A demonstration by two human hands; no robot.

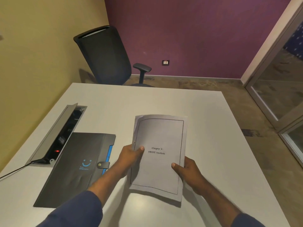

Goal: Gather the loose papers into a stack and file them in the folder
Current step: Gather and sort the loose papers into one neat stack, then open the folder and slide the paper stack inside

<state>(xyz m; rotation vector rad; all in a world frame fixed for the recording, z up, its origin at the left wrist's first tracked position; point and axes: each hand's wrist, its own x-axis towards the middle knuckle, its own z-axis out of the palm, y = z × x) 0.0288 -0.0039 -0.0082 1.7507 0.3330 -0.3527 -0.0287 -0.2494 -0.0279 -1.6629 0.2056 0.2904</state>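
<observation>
A stack of white papers (159, 138), its top sheet reading "Chapter 4 SWOT Analysis", is held a little above the white table (213, 128). My left hand (131, 157) grips the stack's left edge, thumb on the top sheet. My right hand (188, 172) grips the right edge, thumb also on top. The top left corner of the stack curls up slightly. A dark grey folder (73, 167) with a blue smiley logo and a snap strap lies closed on the table to the left of the papers, blue tabs showing at its right edge.
An open cable tray (55, 136) with a red light is set in the table beyond the folder, and a black cable (14, 171) runs off to the left. A black office chair (106, 56) stands behind the table. A glass partition (282, 89) is at the right.
</observation>
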